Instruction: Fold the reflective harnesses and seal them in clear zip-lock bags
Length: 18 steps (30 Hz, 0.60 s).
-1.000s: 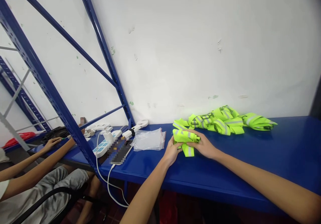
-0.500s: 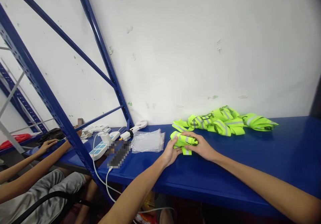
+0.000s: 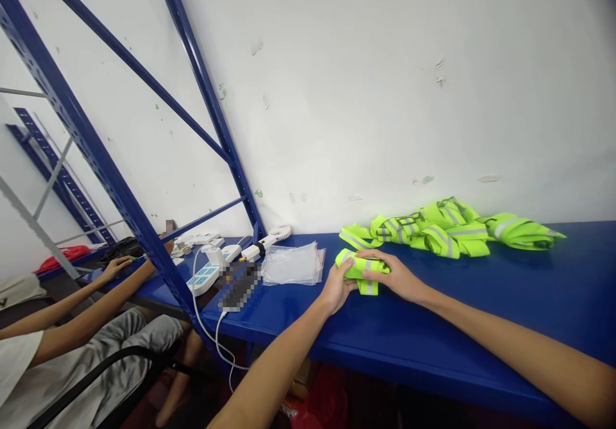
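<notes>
Between my hands, over the blue tabletop (image 3: 433,326), is a bundled neon-yellow reflective strap (image 3: 359,265) with silver stripes. My left hand (image 3: 335,288) grips its left side, thumb on top and fingers beneath. From the right, my right hand (image 3: 397,276) closes on the other end, its fingers across the top. A short tail of the strap hangs below the bundle. Just behind lies a loose heap of similar neon-yellow reflective straps (image 3: 433,229) along the wall, with dark lines on some of them.
Clear plastic bags (image 3: 292,265) lie left of my hands. Beyond them are a white handheld fan (image 3: 276,233), a power strip (image 3: 205,279), a pixelated dark object (image 3: 240,288) and a white cable (image 3: 217,345). A blue rack post (image 3: 120,192) separates me from a seated co-worker (image 3: 96,365).
The view has shifted slightly left, so the things on the table appear further right. Both hands keep hold of the bundled strap, with little change in their grip.
</notes>
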Available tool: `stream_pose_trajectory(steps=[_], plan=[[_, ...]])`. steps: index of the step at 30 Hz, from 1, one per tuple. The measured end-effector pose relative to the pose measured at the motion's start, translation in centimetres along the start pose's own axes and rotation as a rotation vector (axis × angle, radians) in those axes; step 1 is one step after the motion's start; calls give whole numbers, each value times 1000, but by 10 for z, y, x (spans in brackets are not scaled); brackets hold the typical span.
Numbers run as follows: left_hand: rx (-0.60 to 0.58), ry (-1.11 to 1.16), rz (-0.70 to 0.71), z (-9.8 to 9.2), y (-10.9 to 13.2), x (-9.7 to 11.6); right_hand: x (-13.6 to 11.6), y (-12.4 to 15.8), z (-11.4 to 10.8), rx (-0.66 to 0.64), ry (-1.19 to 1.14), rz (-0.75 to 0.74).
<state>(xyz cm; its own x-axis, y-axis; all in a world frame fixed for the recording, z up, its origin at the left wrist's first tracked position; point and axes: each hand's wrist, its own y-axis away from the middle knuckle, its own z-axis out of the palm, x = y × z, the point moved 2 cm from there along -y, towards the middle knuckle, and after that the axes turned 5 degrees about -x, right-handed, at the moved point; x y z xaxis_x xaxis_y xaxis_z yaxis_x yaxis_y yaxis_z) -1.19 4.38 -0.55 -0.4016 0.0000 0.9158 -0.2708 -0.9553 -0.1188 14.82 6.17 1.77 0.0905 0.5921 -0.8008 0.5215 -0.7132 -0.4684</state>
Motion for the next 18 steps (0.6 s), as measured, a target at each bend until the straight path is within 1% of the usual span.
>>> stream_pose_trajectory(steps=[2, 7, 11, 16, 18], plan=[[-7, -16, 9, 0, 0, 0, -1, 0, 0, 1, -12, 7], [-18, -40, 6, -2, 0, -1, 1, 3, 1, 63, 1, 37], [-1, -30, 13, -3, -1, -3, 3, 3, 2, 63, -10, 24], [-16, -12, -28, 0, -3, -1, 4, 2, -1, 85, -38, 39], [-18, 16, -42, 0, -3, 0, 5, 2, -2, 75, -29, 24]])
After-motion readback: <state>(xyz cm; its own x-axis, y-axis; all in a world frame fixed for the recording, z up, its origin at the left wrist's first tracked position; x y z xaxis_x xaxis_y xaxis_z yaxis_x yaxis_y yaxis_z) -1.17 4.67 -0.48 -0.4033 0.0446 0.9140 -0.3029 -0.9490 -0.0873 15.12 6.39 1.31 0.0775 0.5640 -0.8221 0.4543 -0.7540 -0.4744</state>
